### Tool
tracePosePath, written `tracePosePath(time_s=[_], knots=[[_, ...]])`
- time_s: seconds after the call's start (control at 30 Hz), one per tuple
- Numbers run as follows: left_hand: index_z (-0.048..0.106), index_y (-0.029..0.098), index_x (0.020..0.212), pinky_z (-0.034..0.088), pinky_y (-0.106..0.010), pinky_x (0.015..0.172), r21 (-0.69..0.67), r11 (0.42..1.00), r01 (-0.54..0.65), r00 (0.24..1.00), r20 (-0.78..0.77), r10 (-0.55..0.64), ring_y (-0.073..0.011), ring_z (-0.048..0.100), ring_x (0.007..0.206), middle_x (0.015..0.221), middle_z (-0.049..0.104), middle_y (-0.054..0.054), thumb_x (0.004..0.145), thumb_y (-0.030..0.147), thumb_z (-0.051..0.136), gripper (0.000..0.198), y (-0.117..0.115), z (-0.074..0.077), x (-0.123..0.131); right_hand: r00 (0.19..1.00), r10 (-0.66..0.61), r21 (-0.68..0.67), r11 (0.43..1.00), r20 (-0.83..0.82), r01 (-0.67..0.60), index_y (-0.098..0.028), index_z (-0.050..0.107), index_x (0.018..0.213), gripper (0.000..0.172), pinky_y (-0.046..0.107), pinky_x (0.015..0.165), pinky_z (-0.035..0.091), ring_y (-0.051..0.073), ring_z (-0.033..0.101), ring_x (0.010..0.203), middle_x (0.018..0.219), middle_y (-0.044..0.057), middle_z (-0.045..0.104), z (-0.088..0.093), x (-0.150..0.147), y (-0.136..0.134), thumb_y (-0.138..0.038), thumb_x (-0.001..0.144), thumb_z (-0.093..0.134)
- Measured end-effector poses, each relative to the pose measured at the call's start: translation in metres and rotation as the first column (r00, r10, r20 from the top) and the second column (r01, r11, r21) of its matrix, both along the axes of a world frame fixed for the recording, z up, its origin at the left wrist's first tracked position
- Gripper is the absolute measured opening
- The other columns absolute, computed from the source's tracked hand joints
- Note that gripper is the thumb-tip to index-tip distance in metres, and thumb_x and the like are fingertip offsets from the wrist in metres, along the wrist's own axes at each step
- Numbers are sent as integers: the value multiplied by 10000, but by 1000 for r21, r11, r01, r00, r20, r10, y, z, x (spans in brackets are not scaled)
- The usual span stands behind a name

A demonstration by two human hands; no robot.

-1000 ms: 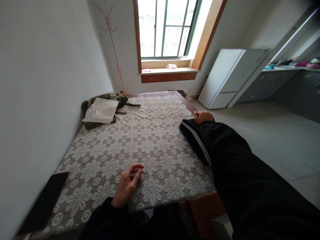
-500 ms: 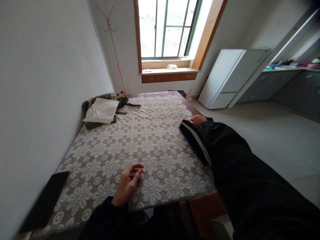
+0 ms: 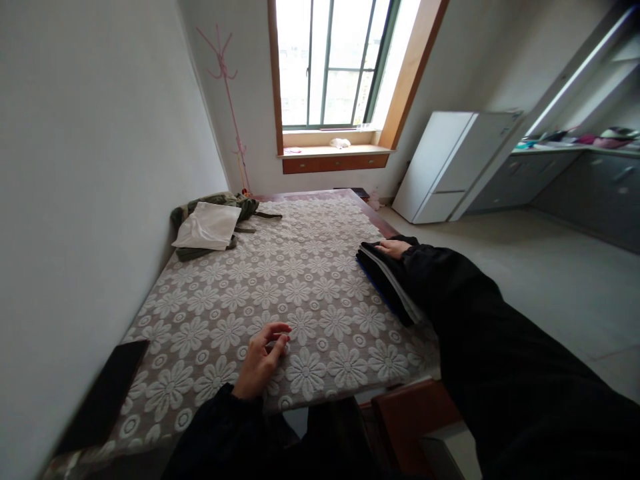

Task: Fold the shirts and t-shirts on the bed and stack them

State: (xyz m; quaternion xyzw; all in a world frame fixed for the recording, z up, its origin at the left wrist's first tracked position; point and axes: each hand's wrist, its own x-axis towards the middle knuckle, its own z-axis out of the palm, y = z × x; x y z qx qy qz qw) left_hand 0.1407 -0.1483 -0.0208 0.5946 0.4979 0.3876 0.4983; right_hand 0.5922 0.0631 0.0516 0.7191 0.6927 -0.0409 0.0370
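Note:
My left hand (image 3: 263,357) rests over the near part of the patterned tablecloth (image 3: 305,327), its fingers loosely bent and apart, with nothing in them. At the table's right side lies a stack of folded cloths (image 3: 387,283), black and grey with a blue edge low down. My right hand (image 3: 395,249) lies on top of the stack's far end, fingers laid over it. The black sleeve hides the stack's right part.
A white cloth (image 3: 207,227) lies on a green bag (image 3: 245,208) at the far left. A flat black item (image 3: 103,397) sits by the left wall. Beyond the table stand a pink coat rack (image 3: 231,107) and a white fridge (image 3: 445,163). A brown stool or chair (image 3: 417,417) is below the near edge.
The view has tilted slightly up and shifted. My right hand has flattened a little on the folded cloths; my left hand has hardly moved.

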Motion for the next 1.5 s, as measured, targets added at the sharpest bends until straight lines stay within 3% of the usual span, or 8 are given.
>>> tracePosePath(time_s=[0.27,0.4,0.7,0.9,1.03,1.1,1.27,1.5], knots=[[712,230,1093,551,-323,766,45,998,37,999,-15,-37,-243,716,1008,1179,741,-105,941,448,599,289,-2,-1,0,975,163,471,879,-154,-72,-302,680,1185,354,504,1147,375,306,543,1327,1353,106,649,-1,-54,-157,-417,1005,398],[718,231,1090,542,-326,790,54,997,51,998,-33,-49,-249,715,1027,1156,752,-99,946,416,590,267,-4,0,-1,846,406,379,885,-347,-270,-353,702,940,295,467,1002,490,292,658,1075,1069,93,728,-29,-106,-218,-482,1004,445],[721,223,1099,561,-358,832,56,997,60,998,-35,-58,-259,712,1032,1149,758,-102,933,408,610,272,-3,-1,0,840,419,-57,884,-344,-465,-249,727,973,189,316,716,486,228,699,781,840,47,751,-48,-163,-152,-393,891,636],[724,228,1109,564,-378,907,9,983,181,982,42,-182,-242,720,1029,1131,762,-102,903,447,663,307,-4,-3,-9,788,460,173,887,-409,-428,-247,719,937,223,273,695,426,180,670,765,831,22,751,-51,-242,-94,-410,960,569],[723,228,1141,584,-365,859,51,975,217,972,-100,-211,-235,741,981,1134,765,-102,878,463,686,355,57,12,-42,803,422,252,905,-421,-343,-226,705,926,218,287,775,429,199,656,860,901,53,741,-76,-265,-80,-352,983,536],[752,241,1086,583,-337,868,150,988,36,918,-396,26,-225,735,1004,1134,772,-71,877,398,668,274,112,27,-61,790,436,266,898,-431,-350,-228,701,916,206,288,804,428,201,649,890,904,51,734,-86,-264,-79,-353,982,552],[740,126,1049,342,-437,1199,262,940,-219,746,-576,334,-341,507,1391,1457,594,-177,834,282,665,276,243,55,-99,760,476,290,878,-443,-381,-229,707,899,181,279,805,433,191,652,883,895,34,735,-91,-257,-78,-325,974,572],[692,142,1127,238,-490,1233,291,917,-273,615,-680,399,-392,280,1518,1539,515,-167,767,267,682,381,302,38,-137,741,497,304,866,-451,-396,-240,704,892,180,279,799,437,192,664,889,908,26,750,-96,-255,-70,-337,976,578]])
